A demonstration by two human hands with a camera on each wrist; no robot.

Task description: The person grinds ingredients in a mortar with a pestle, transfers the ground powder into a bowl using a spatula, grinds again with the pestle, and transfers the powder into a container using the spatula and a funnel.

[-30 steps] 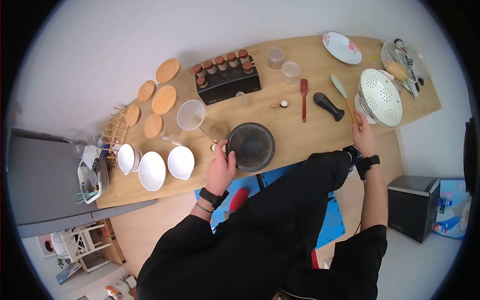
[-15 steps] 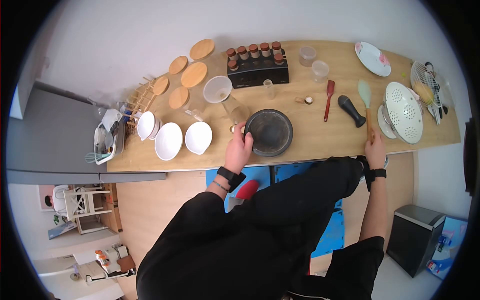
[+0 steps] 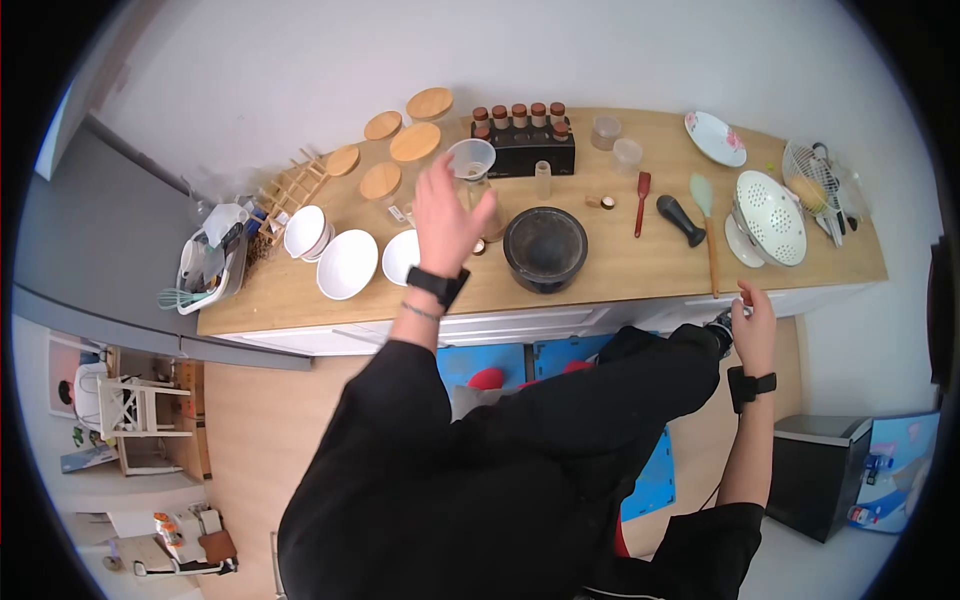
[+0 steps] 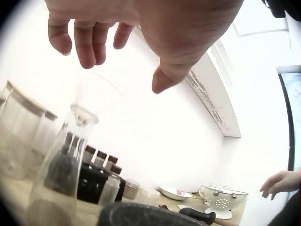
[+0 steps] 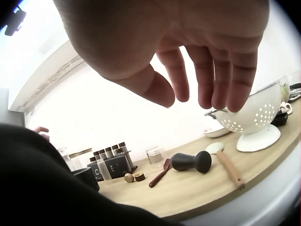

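My left hand [image 3: 447, 222] is raised in front of the glass carafe [image 4: 56, 174], fingers loosely spread and holding nothing. A clear funnel [image 3: 472, 155] sits in the carafe's mouth. To the right of that hand stands the dark stone mortar [image 3: 545, 248]. My right hand [image 3: 754, 328] hangs just off the table's front edge with relaxed fingers and an empty palm. Nearest to it lies the spatula with a pale green head [image 3: 702, 188] and wooden handle [image 5: 230, 169]. The black pestle [image 5: 190, 161] and a small red spatula [image 3: 642, 205] lie left of it.
White bowls [image 3: 347, 265] and round wooden lids [image 3: 415, 142] are on the left. A black spice rack [image 3: 525, 150] with red-brown capped jars stands at the back. A white colander [image 3: 772, 220] and a floral plate [image 3: 716, 138] are on the right. A small glass vial [image 3: 543, 178] stands before the rack.
My left hand has left the mortar's rim and risen up and left toward the carafe. My right hand has let go of the green-headed spatula, which lies on the table, and drawn back.
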